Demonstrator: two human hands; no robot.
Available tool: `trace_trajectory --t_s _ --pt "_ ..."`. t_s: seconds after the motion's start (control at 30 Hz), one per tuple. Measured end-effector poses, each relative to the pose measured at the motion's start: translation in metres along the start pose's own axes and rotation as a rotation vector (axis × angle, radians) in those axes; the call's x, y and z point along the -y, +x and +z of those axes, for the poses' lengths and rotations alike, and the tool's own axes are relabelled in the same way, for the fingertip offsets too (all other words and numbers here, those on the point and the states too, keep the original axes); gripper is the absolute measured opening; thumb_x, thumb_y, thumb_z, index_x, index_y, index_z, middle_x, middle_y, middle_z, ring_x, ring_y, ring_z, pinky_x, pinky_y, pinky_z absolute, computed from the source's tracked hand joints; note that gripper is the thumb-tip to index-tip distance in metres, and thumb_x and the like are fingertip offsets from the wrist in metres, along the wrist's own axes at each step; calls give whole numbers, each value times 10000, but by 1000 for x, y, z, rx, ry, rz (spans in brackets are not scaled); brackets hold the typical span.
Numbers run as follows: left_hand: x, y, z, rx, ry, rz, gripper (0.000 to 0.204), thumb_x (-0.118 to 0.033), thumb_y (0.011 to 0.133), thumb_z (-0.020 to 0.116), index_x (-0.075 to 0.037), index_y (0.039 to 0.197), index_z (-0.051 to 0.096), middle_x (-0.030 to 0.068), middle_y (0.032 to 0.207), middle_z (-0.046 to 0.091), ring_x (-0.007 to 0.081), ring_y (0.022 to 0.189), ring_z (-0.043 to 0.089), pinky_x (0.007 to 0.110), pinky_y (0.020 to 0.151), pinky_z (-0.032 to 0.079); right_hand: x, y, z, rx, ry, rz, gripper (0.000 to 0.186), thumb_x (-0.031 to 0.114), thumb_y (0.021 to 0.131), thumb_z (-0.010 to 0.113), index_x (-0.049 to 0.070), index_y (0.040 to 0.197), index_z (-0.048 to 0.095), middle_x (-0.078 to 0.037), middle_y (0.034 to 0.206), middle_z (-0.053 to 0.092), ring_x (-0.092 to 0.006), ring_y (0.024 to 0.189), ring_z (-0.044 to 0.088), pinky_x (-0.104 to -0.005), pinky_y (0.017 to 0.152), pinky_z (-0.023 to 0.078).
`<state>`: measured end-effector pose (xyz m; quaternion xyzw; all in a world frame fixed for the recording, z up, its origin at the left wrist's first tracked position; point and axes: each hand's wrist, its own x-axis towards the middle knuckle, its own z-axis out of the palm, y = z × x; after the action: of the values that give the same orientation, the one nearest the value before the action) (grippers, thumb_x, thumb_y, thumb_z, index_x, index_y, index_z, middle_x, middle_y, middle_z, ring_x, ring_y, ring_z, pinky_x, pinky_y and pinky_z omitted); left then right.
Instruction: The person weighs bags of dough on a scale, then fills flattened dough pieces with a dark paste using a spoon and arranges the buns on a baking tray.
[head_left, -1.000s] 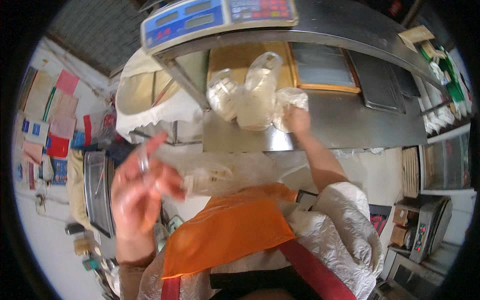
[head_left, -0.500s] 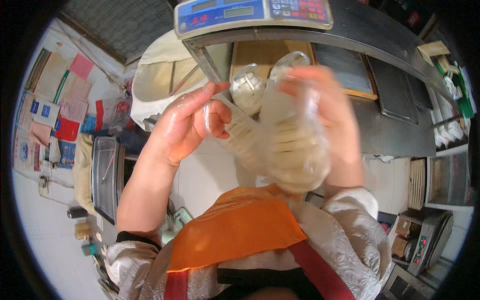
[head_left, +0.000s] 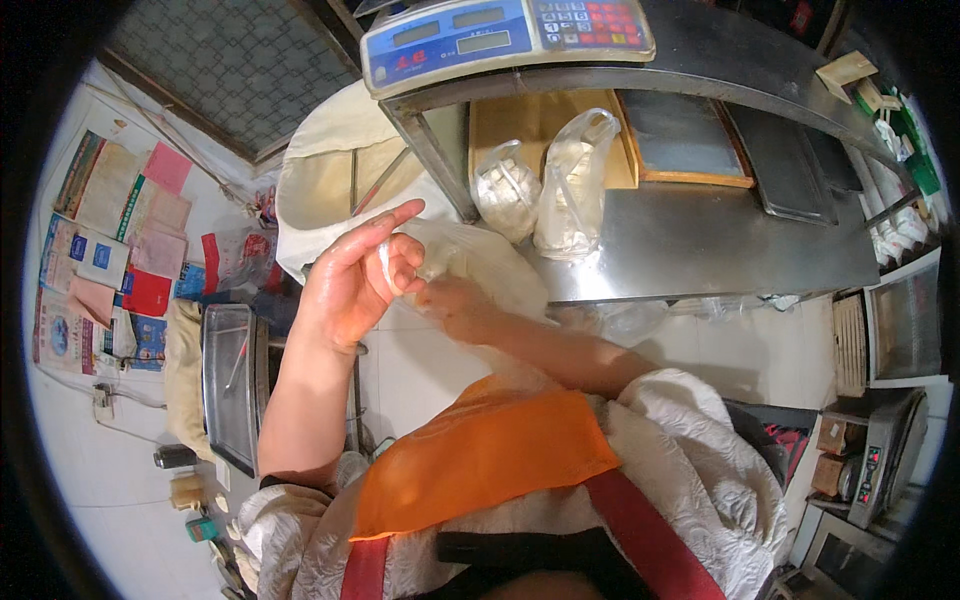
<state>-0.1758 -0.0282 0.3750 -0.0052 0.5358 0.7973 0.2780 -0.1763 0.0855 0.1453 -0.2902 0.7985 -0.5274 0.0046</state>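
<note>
My left hand (head_left: 355, 285) is raised at centre left, index finger stretched and the other fingers curled. A white twisted strip of plastic loops over those curled fingers. It belongs to a clear plastic bag (head_left: 485, 262) that spreads out behind both hands; its contents are hard to make out. My right hand (head_left: 458, 308) reaches across from the right, closed at the bag close beside my left fingertips. Beyond, two tied clear bags stand on the steel table: a small round bag (head_left: 506, 195) and a taller bag (head_left: 572, 195), both holding pale pieces.
The steel table (head_left: 690, 240) carries a wooden tray (head_left: 550, 115) and dark trays (head_left: 775, 165). A blue and white scale (head_left: 505, 40) sits on the shelf above. Left of the table stands a cloth-lined round container (head_left: 330, 165). An orange apron (head_left: 480, 450) covers my front.
My right hand has swung left and down, from holding a bag of pale slices on the right to beside my left hand. The two bags on the table now show fully.
</note>
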Motion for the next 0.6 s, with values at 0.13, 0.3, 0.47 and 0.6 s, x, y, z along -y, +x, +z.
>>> trace_trajectory --t_s 0.13,0.3,0.47,0.6 --pt "-3 -10 -18 -22 -41 30 569 -235 933 503 119 1357 368 67 798 584 144 680 543 303 647 493 1 -33 -78 -152 140 172 591 279 789 691 49 1307 525 -214 1302 545 -343 1228 508 -400 1039 396" --pt "-10 -12 -29 10 -71 72 593 -235 927 493 141 1362 345 87 824 585 153 705 569 309 654 540 14 -86 -148 335 -282 698 815 518 785 677 -26 1352 462 -246 1343 506 -338 1261 481 -377 1054 383" --pt "-5 -16 -9 127 -15 53 558 -234 907 514 119 1325 403 109 834 614 179 630 570 353 704 519 53 -120 -204 712 -820 733 396 330 842 638 22 1089 661 -200 1115 645 -351 1060 608 -425 903 489" --pt "-18 -18 27 352 143 122 601 -246 862 532 121 1324 420 134 895 638 206 715 614 371 740 528 138 -125 -255 296 -787 502 126 139 798 627 52 835 710 -166 820 679 -354 777 659 -436 712 532"
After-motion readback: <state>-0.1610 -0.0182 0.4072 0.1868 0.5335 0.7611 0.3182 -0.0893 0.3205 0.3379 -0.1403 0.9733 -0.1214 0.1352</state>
